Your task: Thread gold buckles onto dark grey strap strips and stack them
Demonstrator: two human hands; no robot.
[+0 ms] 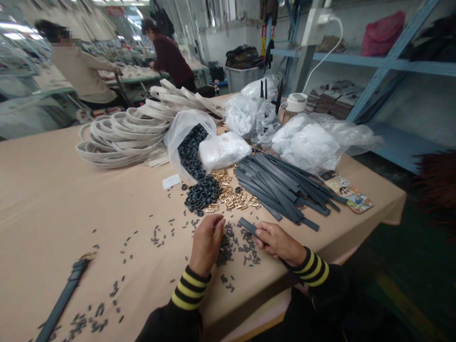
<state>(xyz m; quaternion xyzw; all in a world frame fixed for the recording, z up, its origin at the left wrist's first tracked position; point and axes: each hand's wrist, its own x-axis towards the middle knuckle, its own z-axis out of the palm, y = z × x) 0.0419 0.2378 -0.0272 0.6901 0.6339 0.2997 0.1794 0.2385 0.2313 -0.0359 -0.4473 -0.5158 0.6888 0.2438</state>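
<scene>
My right hand is closed around a dark strap, whose flat end points left toward my other hand. My left hand is bent over the small dark pieces, fingers curled together; whatever lies between its fingertips is too small to make out. Just beyond the hands are gold buckles and a heap of dark loops spilling from a plastic bag. A pile of dark straps lies to the right of the buckles.
Coiled beige straps and clear plastic bags stand at the back. A buckled belt lies front left, a cartoon-printed case near the right edge. Two people are beyond the table.
</scene>
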